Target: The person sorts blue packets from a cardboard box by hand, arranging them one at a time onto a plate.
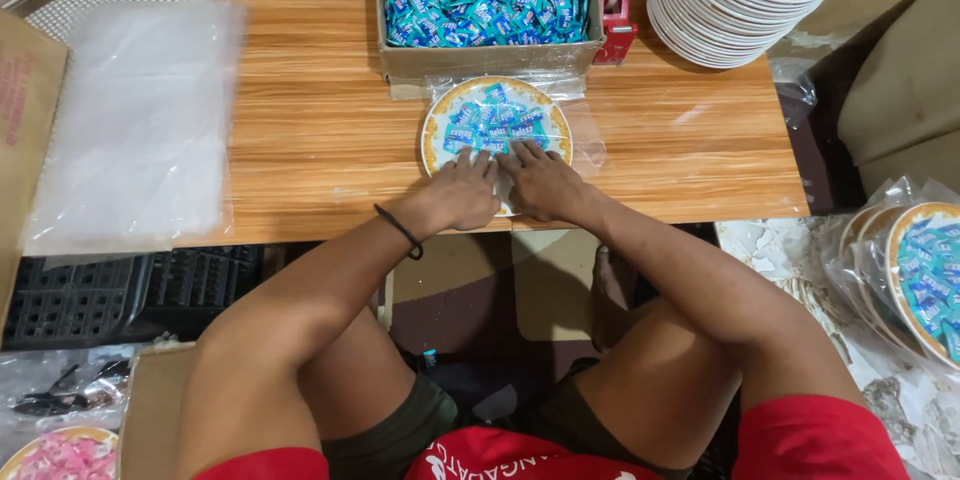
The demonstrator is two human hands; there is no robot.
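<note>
A white plate with a yellow rim (pixel 437 120) lies on the wooden table (pixel 310 130), covered with small blue candy packets and wrapped in a clear plastic bag (pixel 585 130). My left hand (pixel 462 192) and my right hand (pixel 540 182) rest side by side, palms down, on the plate's near edge, pressing on the plastic there. A black band circles my left wrist.
A cardboard box (pixel 480 58) full of blue candy packets stands behind the plate, a red tape dispenser (pixel 615 10) beside it. White plates (pixel 735 0) are stacked at the back right. Clear bags (pixel 135 120) lie left. Wrapped plates (pixel 915 275) lean at the right.
</note>
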